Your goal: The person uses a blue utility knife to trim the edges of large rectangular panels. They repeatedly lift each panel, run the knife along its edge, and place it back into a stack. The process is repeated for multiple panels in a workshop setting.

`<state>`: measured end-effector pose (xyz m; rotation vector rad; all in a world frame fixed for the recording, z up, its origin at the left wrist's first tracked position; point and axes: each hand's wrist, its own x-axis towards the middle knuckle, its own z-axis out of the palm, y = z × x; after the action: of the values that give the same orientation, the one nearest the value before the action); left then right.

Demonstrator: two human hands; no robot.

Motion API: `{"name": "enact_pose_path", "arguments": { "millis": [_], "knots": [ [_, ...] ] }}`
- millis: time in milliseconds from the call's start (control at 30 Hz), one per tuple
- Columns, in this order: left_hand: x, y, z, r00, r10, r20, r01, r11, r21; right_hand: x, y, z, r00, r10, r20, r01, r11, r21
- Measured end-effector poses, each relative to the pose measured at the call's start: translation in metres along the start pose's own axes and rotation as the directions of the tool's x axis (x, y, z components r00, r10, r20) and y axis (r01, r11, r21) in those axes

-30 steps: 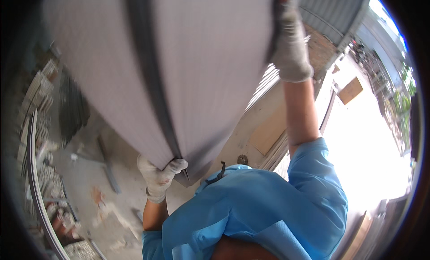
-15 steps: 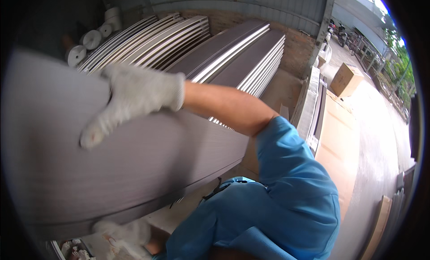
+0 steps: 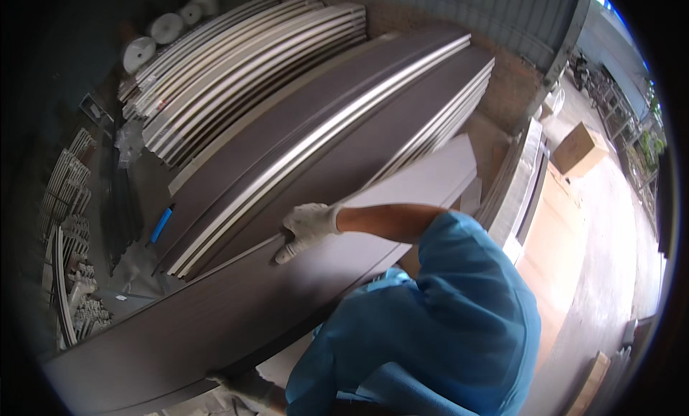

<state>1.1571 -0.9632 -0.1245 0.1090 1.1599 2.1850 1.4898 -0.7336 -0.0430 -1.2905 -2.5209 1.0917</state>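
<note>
Across the lower left runs a long grey-brown panel (image 3: 215,315), tilted, its far end rising toward the right. My right hand (image 3: 308,229), in a whitish knit glove, is closed on the panel's upper edge; the thumb lies on the broad face and the fingers go over the edge. At the lower edge, my gloved left hand (image 3: 247,389) grips the panel from below, its fingers partly hidden. Just beyond the panel lies a stack of similar dark panels (image 3: 316,165) with pale edges.
Paler stacked panels (image 3: 251,64) stand farther back, near white rolls (image 3: 166,29). A blue-handled tool (image 3: 162,224) lies left of the dark stack. Metal profiles (image 3: 68,179) line the far left. A cardboard box (image 3: 580,149) and a flat cardboard sheet (image 3: 556,229) are on the right.
The panel has moved lower and away from my face, showing more of the stacks behind. My right hand has gone from lying spread on the panel's face to gripping its upper edge.
</note>
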Motion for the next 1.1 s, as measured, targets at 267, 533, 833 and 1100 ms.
{"name": "enact_pose_path", "arguments": {
  "millis": [267,533,833,1100],
  "knots": [
    [-0.062,-0.098,0.069,0.994,-0.005,-0.109,0.034,0.964,0.264,-0.009,0.077,-0.075,0.998,0.055,-0.023,-0.058,0.984,-0.170],
    [-0.136,-0.174,0.143,0.940,-0.259,-0.221,0.218,0.957,-0.193,-0.063,0.221,-0.174,0.997,0.054,0.047,-0.043,0.978,-0.204],
    [-0.158,-0.246,0.178,0.907,-0.340,-0.249,0.334,0.940,-0.070,-0.055,0.300,-0.211,0.989,0.094,0.115,-0.061,0.964,-0.258],
    [-0.189,-0.313,0.217,0.869,-0.414,-0.272,0.417,0.907,-0.047,-0.042,0.387,-0.238,0.974,0.040,0.223,0.024,0.961,-0.274]
  ]
}}
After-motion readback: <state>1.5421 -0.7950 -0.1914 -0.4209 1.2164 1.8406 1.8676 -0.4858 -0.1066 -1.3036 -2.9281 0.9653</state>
